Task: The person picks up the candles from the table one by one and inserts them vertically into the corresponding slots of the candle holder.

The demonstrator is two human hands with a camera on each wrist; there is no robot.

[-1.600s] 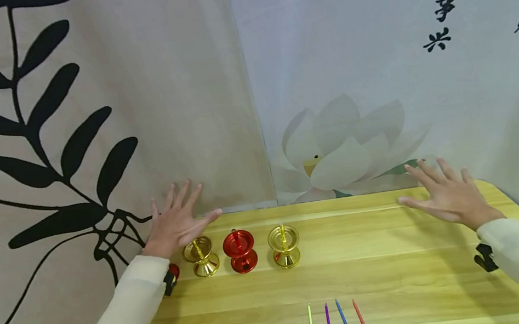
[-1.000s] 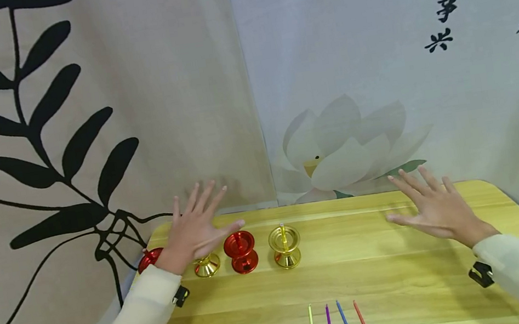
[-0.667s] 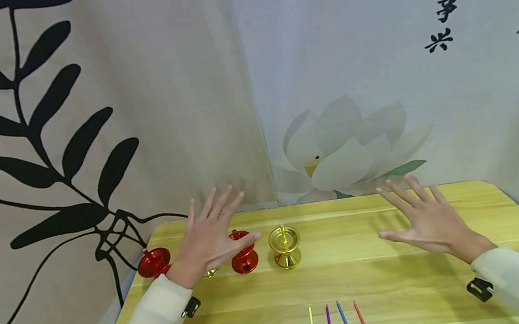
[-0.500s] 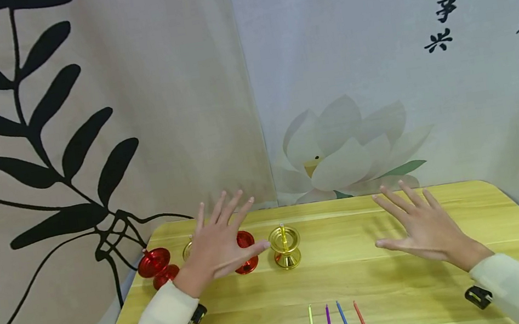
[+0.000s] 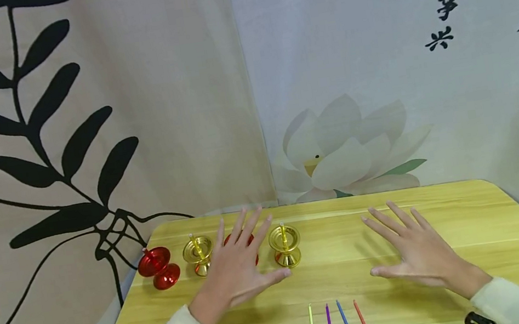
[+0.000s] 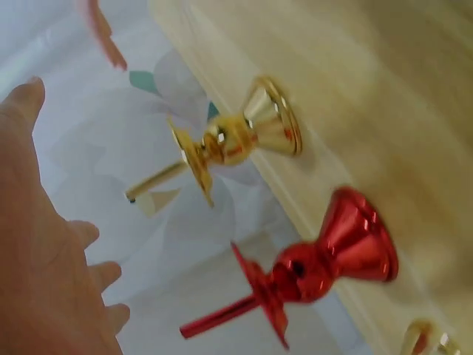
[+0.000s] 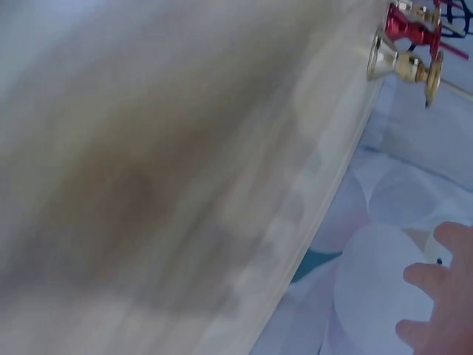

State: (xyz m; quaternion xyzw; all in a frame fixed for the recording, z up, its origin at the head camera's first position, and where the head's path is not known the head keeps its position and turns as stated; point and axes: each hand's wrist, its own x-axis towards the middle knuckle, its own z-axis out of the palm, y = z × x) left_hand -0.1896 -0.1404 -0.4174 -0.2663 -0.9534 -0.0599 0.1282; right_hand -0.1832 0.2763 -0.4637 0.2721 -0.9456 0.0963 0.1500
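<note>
Four small candle holders stand in a row at the back left of the wooden table (image 5: 472,220): a red one (image 5: 157,267), a gold one (image 5: 197,253), a second red one (image 5: 251,239) mostly hidden behind my left hand, and another gold one (image 5: 285,244). My left hand (image 5: 241,267) hovers flat with fingers spread, holding nothing. My right hand (image 5: 414,253) is spread flat over the table's middle right, also holding nothing. In the left wrist view a gold holder (image 6: 236,137) and a red holder (image 6: 325,259) show beside my left hand (image 6: 44,259).
Several thin candles lie side by side near the front edge: yellow (image 5: 310,321), purple (image 5: 328,320), blue (image 5: 342,316) and red (image 5: 359,315). Printed cloth hangs behind and to the left of the table. The right wrist view is blurred, showing the holders (image 7: 403,65) far off.
Both hands have drawn back from the far edge toward me and inward. The left hand passed rightward over the holders, uncovering the leftmost red and gold ones. The holders and candles have not moved.
</note>
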